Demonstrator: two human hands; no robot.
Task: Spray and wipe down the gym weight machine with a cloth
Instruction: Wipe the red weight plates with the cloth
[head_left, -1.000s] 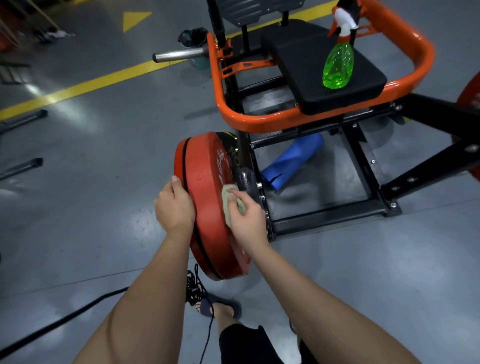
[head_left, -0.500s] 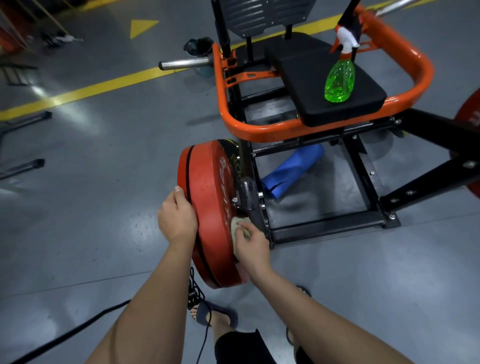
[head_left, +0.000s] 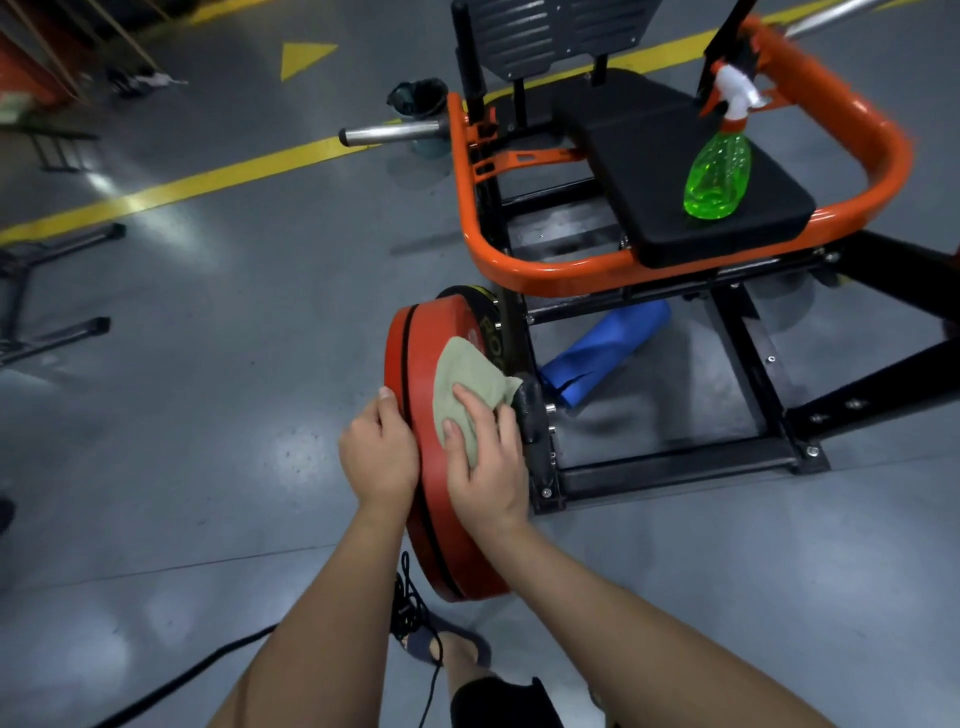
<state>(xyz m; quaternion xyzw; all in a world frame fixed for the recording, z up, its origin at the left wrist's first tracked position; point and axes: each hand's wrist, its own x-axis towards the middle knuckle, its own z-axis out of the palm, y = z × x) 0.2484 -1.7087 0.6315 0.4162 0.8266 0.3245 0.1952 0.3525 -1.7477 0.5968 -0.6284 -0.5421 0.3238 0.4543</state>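
A red weight plate hangs on edge at the near left corner of the gym machine's orange frame. My left hand grips the plate's outer rim, thumb on top. A pale green cloth lies over the top of the rim, and my right hand holds it there and presses it against the plate. On the black seat pad stands a green spray bottle with a white and orange trigger head.
A blue roll lies on the floor inside the black base frame. A steel bar sleeve sticks out to the left. A black cable runs past my sandalled foot. Yellow floor line beyond.
My right hand has carried the cloth from low on the plate's inner face, beside the hub, up onto the top of the rim. My left hand has kept its hold on the rim.
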